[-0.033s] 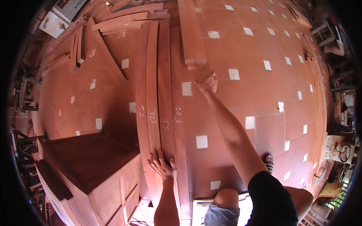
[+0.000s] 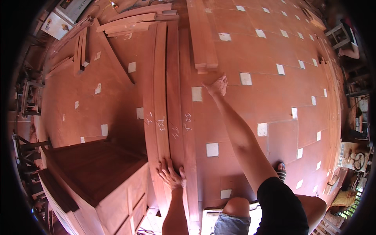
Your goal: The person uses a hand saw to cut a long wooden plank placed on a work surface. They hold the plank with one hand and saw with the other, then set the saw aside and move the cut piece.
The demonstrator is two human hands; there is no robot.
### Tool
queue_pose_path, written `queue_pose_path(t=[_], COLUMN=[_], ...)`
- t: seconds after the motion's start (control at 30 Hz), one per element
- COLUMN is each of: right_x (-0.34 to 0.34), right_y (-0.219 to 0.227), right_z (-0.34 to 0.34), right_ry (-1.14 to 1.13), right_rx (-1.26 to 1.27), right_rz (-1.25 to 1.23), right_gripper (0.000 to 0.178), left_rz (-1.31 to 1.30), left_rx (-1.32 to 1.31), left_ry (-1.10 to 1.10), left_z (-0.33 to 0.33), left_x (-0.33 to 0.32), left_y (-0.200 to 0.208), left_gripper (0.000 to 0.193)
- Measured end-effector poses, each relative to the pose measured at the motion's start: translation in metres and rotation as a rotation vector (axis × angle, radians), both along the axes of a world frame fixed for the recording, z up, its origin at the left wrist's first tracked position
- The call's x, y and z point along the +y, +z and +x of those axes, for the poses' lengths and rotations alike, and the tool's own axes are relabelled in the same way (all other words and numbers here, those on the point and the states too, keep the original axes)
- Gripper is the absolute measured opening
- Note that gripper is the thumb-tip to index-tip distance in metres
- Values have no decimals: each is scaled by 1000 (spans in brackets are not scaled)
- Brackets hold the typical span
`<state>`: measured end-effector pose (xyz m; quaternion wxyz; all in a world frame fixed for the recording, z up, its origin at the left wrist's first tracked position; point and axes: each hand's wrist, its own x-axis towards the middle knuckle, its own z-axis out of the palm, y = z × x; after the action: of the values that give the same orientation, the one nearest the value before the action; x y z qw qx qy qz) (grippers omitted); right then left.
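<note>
Several long reddish-brown wooden boards [image 2: 159, 78] lie side by side, running away from me, with chalk marks on their upper faces. My left hand [image 2: 171, 178] rests on them at the near end, fingers spread, holding nothing. My right hand [image 2: 217, 86] reaches out over the tiled floor to the right of these boards. Its fingers are curled in, and whatever they might hold is hidden. Just beyond it is the near end of another stack of boards [image 2: 203, 39]; I cannot tell whether the hand touches it.
At the lower left stands a dark wooden cabinet [image 2: 121, 188]. Curved wooden pieces [image 2: 133, 21] and loose strips [image 2: 84, 47] lie farther off. A grey-white machine [image 2: 58, 23] is at the far left. Long boards [image 2: 331, 102] line the right side, and a stool [image 2: 338, 35] stands beyond.
The whole view has shifted very slightly, so floor and boards appear a little to the right. Both hands keep their places and poses.
</note>
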<state>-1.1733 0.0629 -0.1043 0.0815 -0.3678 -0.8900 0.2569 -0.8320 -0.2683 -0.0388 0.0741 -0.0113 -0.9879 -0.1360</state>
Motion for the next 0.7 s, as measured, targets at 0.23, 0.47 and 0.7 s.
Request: queue_pose_path(t=[0.23, 0.47, 0.7], right_x=[-63, -42, -18], right_y=[6, -65, -75], right_z=[-90, -113, -118], right_ry=[-89, -216, -175], right_rx=[334, 563, 582], right_rz=[-379, 25, -44], right_gripper=[143, 121, 109], left_rz=[-21, 1, 37], left_rx=[-33, -78, 11], left_ry=[48, 13, 31], left_z=[-5, -6, -7], left_x=[-16, -13, -13], left_y=[2, -3, -1], left_gripper=[69, 67, 66])
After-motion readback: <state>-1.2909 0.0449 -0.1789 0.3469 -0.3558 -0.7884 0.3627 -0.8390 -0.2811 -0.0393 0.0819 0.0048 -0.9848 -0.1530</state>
